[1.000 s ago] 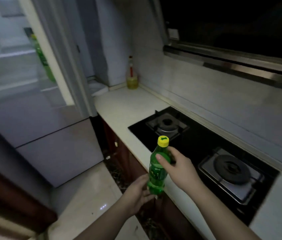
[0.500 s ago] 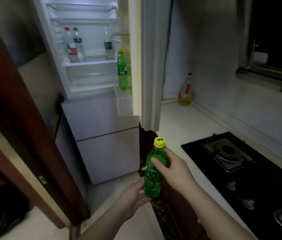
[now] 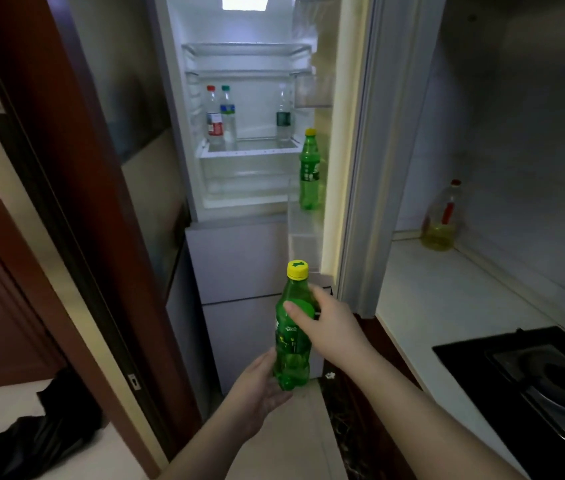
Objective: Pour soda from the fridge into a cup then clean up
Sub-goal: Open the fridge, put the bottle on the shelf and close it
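Kitchen walls, dim and grey, frame an open fridge [image 3: 250, 133] lit from inside. In front of it, below its open compartment, a green soda bottle [image 3: 292, 336] with a yellow cap [image 3: 297, 269] is held upright in the air. The right hand [image 3: 329, 327] grips the bottle's upper body, thumb across the front and fingers curled behind. The left hand [image 3: 257, 386] cups the bottle's base from below, fingers bent around its bottom. Above the bottle, a second green bottle [image 3: 309, 171] stands in the fridge door's shelf. On the fridge's inner shelf stand three clear bottles [image 3: 220, 114]. Right of the held bottle runs a white tabletop [image 3: 447, 296] with an oil bottle [image 3: 442, 218] in its far corner and a black stove [image 3: 534, 382] at its near end. Left of the bottle stands a dark brown door frame [image 3: 76, 202], with a black bag [image 3: 31, 434] on the floor beside it.
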